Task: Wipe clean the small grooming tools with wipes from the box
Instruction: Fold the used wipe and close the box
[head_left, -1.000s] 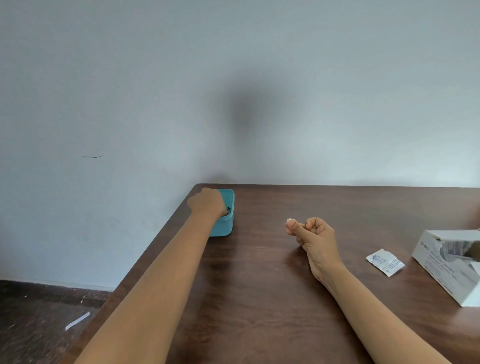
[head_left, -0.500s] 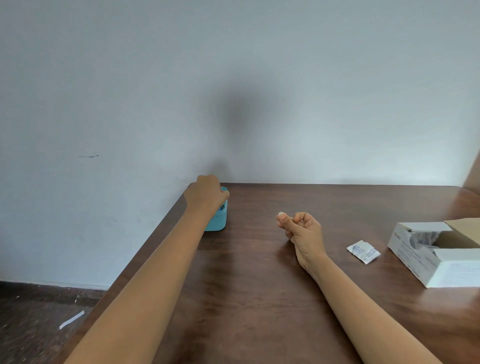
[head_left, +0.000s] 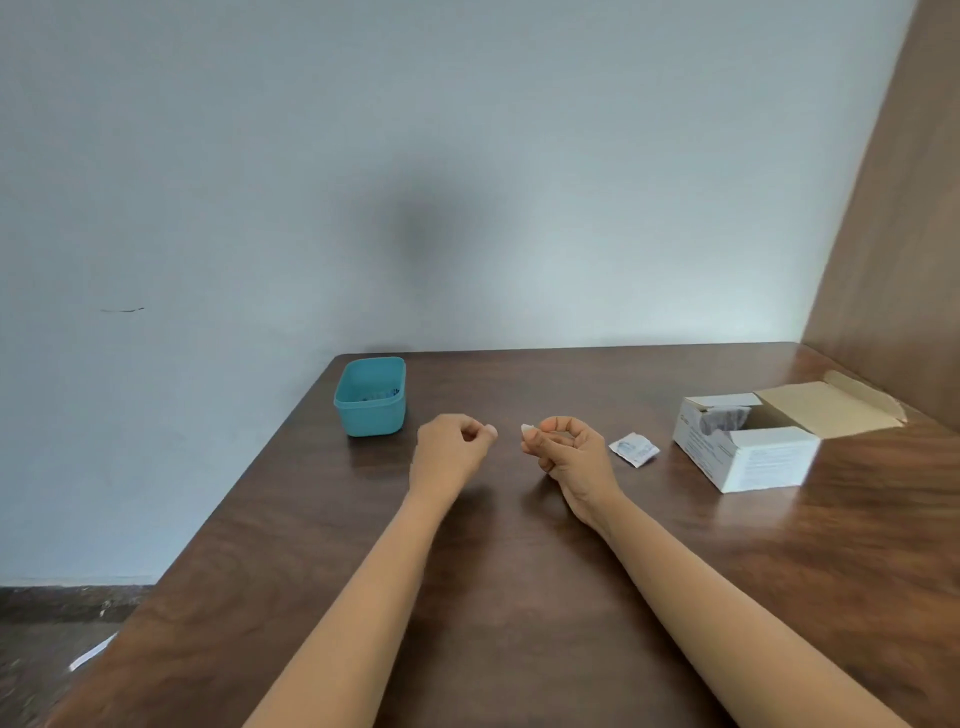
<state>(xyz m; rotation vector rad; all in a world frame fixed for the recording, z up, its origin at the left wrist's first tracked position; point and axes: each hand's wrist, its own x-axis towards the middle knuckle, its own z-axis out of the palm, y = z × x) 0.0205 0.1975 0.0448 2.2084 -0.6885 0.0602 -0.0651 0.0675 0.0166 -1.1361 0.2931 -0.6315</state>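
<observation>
A teal container (head_left: 370, 410) stands at the table's far left corner, with small dark grooming tools dimly visible inside. My left hand (head_left: 452, 449) hovers right of it, fingers curled and thumb against the index finger; nothing shows between them. My right hand (head_left: 566, 449) faces it a short gap away and pinches a small white wipe (head_left: 527, 429) at its fingertips. The open white wipe box (head_left: 748, 447) lies to the right with its flap folded back.
A torn wipe sachet (head_left: 634, 448) lies between my right hand and the box. A wooden side panel (head_left: 893, 260) rises at the table's right end. The table's left edge (head_left: 249, 499) drops to the floor, against a pale wall.
My left hand has left the teal container and come back toward my right hand. The view has swung right, showing more of the box and the side panel.
</observation>
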